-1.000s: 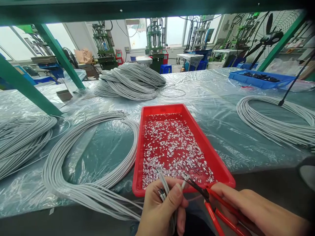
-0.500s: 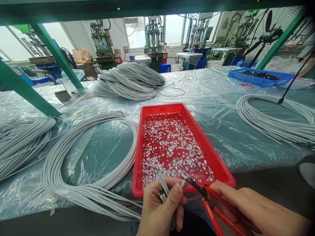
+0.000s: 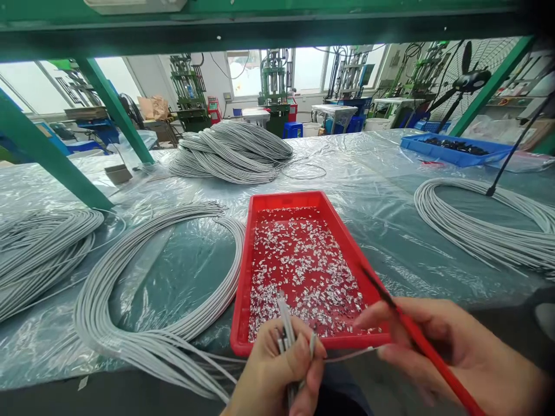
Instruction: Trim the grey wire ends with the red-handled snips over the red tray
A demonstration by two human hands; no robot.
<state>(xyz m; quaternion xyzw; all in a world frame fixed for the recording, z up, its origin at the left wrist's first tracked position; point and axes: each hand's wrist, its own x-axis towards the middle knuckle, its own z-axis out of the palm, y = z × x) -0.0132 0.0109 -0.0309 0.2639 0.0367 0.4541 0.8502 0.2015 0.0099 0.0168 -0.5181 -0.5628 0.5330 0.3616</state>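
On the desk [image 3: 377, 231], a grey cable coil [image 3: 99, 289] lies along the near-left edge. The left hand's [image 3: 280, 370] grip still pinches cable ends [image 3: 284, 315] over the red tray's [image 3: 241, 300] near rim. The right hand [image 3: 459, 352], gripping pliers [image 3: 414, 332], has pulled clear of them, thumb and forefinger parted; snipping looks paused.

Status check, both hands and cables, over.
Left hand gripping grey cable ends. Right hand holding red-handled tool, tip clear of them. Red tray ahead, strewn with silvery scraps.

Glossy plastic sheeting [image 3: 368, 173], matt cables [image 3: 93, 294]
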